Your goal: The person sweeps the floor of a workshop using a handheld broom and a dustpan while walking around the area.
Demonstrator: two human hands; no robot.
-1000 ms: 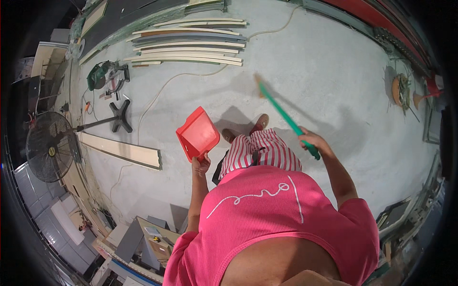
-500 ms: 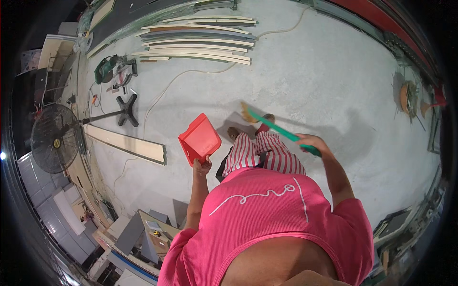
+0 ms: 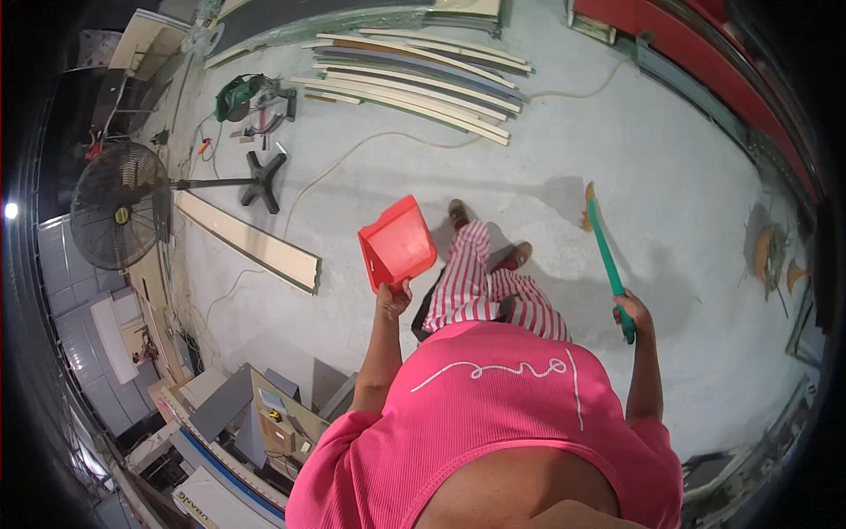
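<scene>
A red dustpan (image 3: pixel 401 243) is held out in front of me by my left hand (image 3: pixel 394 298), whose fingers are closed on its near end. The pan's scoop faces up and I see nothing in it. My right hand (image 3: pixel 633 310) grips the handle of a green hand brush (image 3: pixel 607 256) with yellowish bristles, out to my right side. The bristle end points forward, away from me. Whether the bristles touch the floor I cannot tell. Brush and dustpan are well apart, with my striped trouser legs and shoes between them.
Long strips (image 3: pixel 423 79) lie stacked on the concrete floor (image 3: pixel 493 167) ahead, with a cable running past them. To the left are a pedestal fan (image 3: pixel 123 207), a green miter saw (image 3: pixel 247 99) and a flat board (image 3: pixel 251 242). A round basket-like thing (image 3: pixel 769 251) stands far right.
The brush has swung right, away from the dustpan, and its bristle end now points forward. My feet have shifted, and the room has moved and turned slightly in view.
</scene>
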